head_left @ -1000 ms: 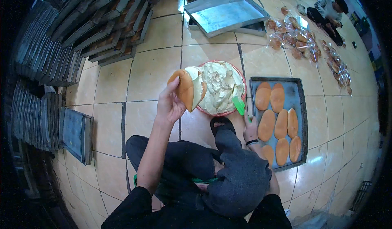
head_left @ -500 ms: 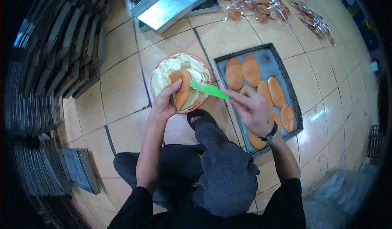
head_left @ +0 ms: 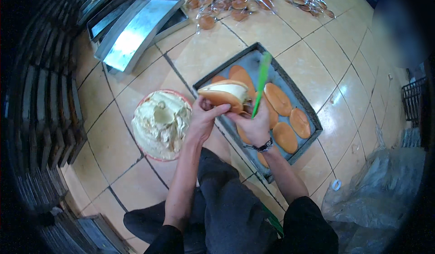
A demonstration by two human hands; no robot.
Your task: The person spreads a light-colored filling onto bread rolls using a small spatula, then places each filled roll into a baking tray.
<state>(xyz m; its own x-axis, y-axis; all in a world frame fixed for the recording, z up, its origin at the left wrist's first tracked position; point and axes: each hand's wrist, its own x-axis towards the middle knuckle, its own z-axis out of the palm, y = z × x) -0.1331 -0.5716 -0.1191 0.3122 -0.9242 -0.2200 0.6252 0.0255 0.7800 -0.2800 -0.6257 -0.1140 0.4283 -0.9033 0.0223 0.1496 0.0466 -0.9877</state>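
My left hand (head_left: 203,118) holds a flat orange-brown bun (head_left: 225,95) folded over pale cream, lifted above the floor. My right hand (head_left: 254,123) touches the bun's right side and grips a green spatula (head_left: 262,83) that points up and away. Left of my hands sits a red-rimmed bowl (head_left: 146,153) heaped with pale yellow cream (head_left: 161,122). To the right lies a dark metal tray (head_left: 307,111) with several flat orange buns (head_left: 285,136) on it.
I sit on a tan tiled floor. Empty metal trays (head_left: 136,30) lie at the back left, and stacked trays (head_left: 41,118) line the left side. Bagged buns (head_left: 235,2) are spread at the back. A crumpled plastic bag (head_left: 376,190) lies at the right.
My left hand has lifted the bun away from over the cream bowl toward the tray. The bun is now folded shut, and the green spatula has swung upright in my right hand.
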